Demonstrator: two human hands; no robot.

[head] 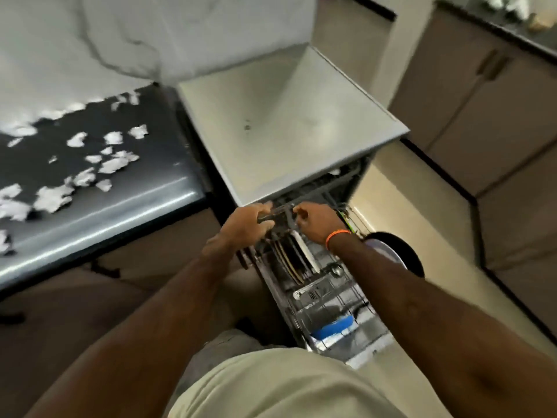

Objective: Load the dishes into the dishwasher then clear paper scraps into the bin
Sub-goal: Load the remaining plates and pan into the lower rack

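- The dishwasher (289, 125) fills the middle of the view, grey top up, standing just beside the dark desk (126, 212). Its door is down, so the person leans in from the front.
- That desk carries torn white paper scraps (111, 164) scattered over its glossy top, none gathered yet; clearing them looks like the later job.
- The lower rack (328, 309) is pulled out over the door, loaded and reachable from above.
- In it, plates (297, 260) stand on edge in a row, dark ones and a white one, slotted upright so water can reach both faces.
- A blue dish (334, 325) lies nearer the person, and a dark round pan (401, 251) sits at the rack's far side.
- The left hand (244, 226) and right hand (316, 221), orange band on that wrist, both have their fingers curled round the upper rack's front rail (283, 211). My read: they're sliding that rack, though the blur hides which way.
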